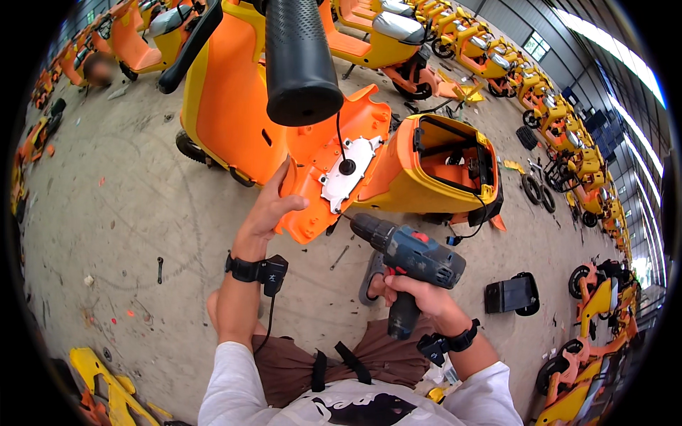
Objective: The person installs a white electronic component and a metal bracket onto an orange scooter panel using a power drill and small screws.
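**Drill at the scooter's orange panel**

Beneath the black handlebar grip (pixel 302 60), an orange floor panel (pixel 323 167) of a partly stripped orange-and-yellow scooter (pixel 234 106) stands tilted up, a white plate (pixel 348 174) with a black grommet and cable on its face. The left hand (pixel 273 206) grips the panel's lower left edge, fingers wrapped round the rim. The right hand (pixel 419 291) is closed round the handle of a dark cordless drill (pixel 408 255), whose chuck points up-left and sits just beside the panel's lower edge; whether the bit touches it cannot be told. Both wrists wear black straps.

Right of the panel, the scooter's open yellow seat tub (pixel 440 167) shows wiring inside. On the concrete floor (pixel 128 213) lie a loose screw, a small tool and a black box (pixel 511 295). Rows of similar scooters (pixel 497 60) line the hall behind.
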Demonstrator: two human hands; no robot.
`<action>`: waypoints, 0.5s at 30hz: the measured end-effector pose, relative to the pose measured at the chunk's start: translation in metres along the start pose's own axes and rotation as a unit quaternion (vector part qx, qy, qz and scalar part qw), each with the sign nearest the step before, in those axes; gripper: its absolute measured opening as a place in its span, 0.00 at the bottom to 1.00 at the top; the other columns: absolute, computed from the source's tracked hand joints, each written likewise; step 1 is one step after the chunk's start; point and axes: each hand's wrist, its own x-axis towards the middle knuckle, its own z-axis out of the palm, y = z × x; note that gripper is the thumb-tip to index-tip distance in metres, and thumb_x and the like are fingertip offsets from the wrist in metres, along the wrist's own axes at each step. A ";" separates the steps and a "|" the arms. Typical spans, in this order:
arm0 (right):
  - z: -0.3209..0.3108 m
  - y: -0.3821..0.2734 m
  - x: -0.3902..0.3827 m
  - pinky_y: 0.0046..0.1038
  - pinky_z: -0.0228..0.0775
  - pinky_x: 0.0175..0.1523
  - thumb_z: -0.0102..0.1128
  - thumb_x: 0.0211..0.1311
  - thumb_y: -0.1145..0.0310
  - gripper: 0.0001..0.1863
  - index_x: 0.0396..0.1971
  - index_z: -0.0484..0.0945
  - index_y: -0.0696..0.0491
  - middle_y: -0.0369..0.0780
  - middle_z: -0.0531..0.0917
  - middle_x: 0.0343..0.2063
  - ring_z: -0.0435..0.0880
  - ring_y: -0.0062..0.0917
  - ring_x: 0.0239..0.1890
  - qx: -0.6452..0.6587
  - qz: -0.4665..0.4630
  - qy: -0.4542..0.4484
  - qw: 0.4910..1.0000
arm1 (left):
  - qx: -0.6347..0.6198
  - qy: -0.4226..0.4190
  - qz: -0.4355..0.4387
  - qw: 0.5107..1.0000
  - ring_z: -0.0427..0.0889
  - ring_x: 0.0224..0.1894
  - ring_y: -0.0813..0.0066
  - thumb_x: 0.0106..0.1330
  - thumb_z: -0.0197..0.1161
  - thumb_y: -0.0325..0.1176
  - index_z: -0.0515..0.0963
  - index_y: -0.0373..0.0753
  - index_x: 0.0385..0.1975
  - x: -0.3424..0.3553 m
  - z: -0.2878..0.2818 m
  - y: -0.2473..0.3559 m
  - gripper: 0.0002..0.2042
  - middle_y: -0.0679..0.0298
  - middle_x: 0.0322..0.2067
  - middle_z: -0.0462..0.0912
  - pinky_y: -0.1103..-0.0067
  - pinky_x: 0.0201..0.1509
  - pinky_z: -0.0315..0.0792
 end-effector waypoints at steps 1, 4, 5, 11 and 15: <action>0.000 0.000 -0.001 0.31 0.78 0.34 0.60 0.58 0.79 0.11 0.40 0.73 0.57 0.37 0.79 0.26 0.81 0.24 0.24 0.002 -0.001 -0.003 1.000 | 0.006 0.001 0.000 1.000 0.69 0.64 0.66 0.43 0.70 0.34 0.56 0.28 0.68 -0.001 -0.001 -0.001 0.48 0.56 0.63 0.67 0.76 0.67 0.62; -0.001 -0.002 -0.002 0.30 0.77 0.34 0.59 0.58 0.79 0.10 0.39 0.73 0.56 0.37 0.79 0.25 0.81 0.24 0.24 0.000 0.009 -0.001 1.000 | 0.017 -0.012 0.000 1.000 0.69 0.64 0.66 0.43 0.69 0.33 0.56 0.28 0.69 0.000 -0.005 -0.002 0.48 0.56 0.64 0.67 0.76 0.67 0.62; -0.002 -0.001 -0.002 0.30 0.77 0.34 0.59 0.58 0.79 0.09 0.38 0.73 0.56 0.37 0.79 0.24 0.81 0.24 0.24 -0.016 0.005 -0.009 1.000 | 0.020 -0.019 0.000 1.000 0.68 0.65 0.66 0.43 0.69 0.33 0.56 0.28 0.69 0.000 -0.006 -0.002 0.48 0.56 0.64 0.67 0.76 0.67 0.62; -0.010 0.006 0.000 0.26 0.75 0.34 0.60 0.58 0.77 0.06 0.35 0.74 0.55 0.35 0.80 0.22 0.82 0.22 0.24 -0.091 0.001 -0.028 0.995 | 0.018 -0.041 -0.013 0.999 0.67 0.65 0.67 0.42 0.69 0.34 0.56 0.29 0.69 -0.003 0.006 0.010 0.48 0.57 0.64 0.66 0.76 0.68 0.61; -0.010 0.007 -0.001 0.25 0.75 0.35 0.60 0.59 0.75 0.04 0.34 0.75 0.55 0.34 0.81 0.22 0.83 0.21 0.25 -0.095 0.005 -0.016 0.995 | 0.012 -0.047 -0.007 0.999 0.67 0.65 0.68 0.42 0.69 0.34 0.56 0.30 0.69 -0.004 0.008 0.013 0.48 0.58 0.64 0.66 0.76 0.68 0.61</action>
